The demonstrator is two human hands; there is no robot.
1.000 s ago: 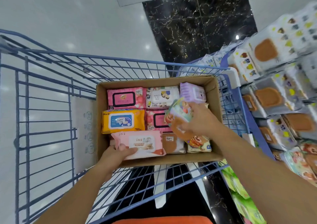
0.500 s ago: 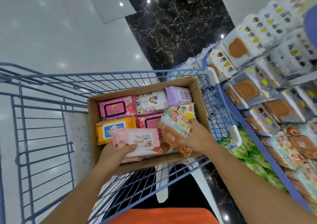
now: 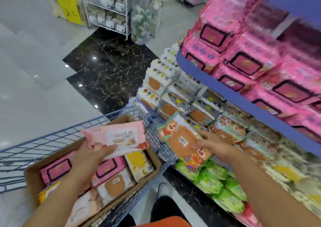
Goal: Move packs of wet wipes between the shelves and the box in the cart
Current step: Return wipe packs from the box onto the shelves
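Note:
My left hand (image 3: 90, 157) grips a pale pink pack of wet wipes (image 3: 116, 137) and holds it above the cardboard box (image 3: 30, 174) in the blue wire cart (image 3: 43, 139). My right hand (image 3: 213, 144) grips a bear-print pack with a brown lid (image 3: 182, 139), held past the cart's right side in front of the shelves. Similar bear-print packs (image 3: 231, 131) lie on the shelf just beyond it. The box holds several pink, white and yellow packs (image 3: 111, 167).
The blue shelf (image 3: 234, 94) on the right carries stacked pink packs (image 3: 251, 58) above, white packs with brown lids (image 3: 173, 94) below, green packs (image 3: 217, 183) lower down. A white wire rack (image 3: 107, 6) stands across the aisle. My shoe (image 3: 162, 187) is beside the cart.
Both hands lifted their packs out of the box. The right hand carried the bear-print pack rightward to the shelves, and my view swung right toward them.

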